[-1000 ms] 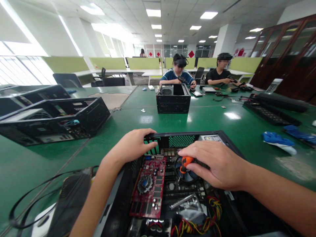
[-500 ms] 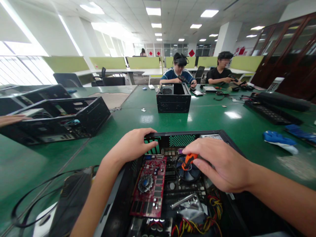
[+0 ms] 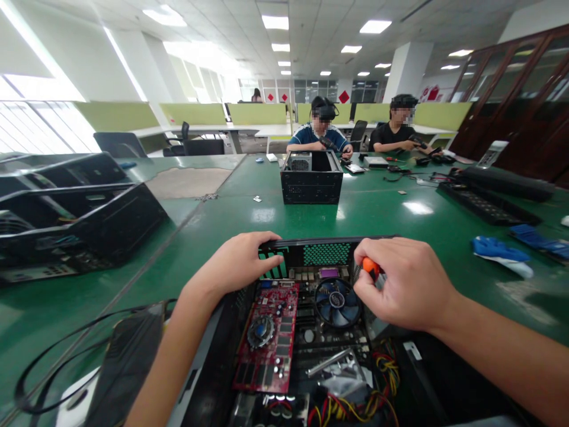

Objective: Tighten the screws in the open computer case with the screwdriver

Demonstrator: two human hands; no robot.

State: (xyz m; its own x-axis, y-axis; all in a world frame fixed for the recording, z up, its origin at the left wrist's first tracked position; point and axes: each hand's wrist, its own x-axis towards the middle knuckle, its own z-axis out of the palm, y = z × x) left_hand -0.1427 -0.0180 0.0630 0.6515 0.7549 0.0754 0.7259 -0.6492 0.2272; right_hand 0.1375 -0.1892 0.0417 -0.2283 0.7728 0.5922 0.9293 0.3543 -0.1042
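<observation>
An open black computer case [image 3: 311,246] lies in front of me on the green table [image 3: 373,216]. Inside it are a red graphics card [image 3: 269,338], a blue-bladed cooling fan [image 3: 336,302] and coloured wires [image 3: 355,403]. My left hand [image 3: 237,264] grips the case's far rim at its left corner, fingers curled over the edge. My right hand [image 3: 402,284] is closed around an orange-handled screwdriver [image 3: 370,268] beside the fan's right side; the tool's tip is hidden.
Another open case [image 3: 66,219] lies at the left, a small black case [image 3: 311,178] stands mid-table. Two people sit across the table. A blue cloth [image 3: 500,252], keyboards [image 3: 489,204] and black cables [image 3: 53,356] lie around.
My right hand drew the screwdriver from over the fan to its right and closed into a fist. The case at the left slid leftward. My left hand stayed put.
</observation>
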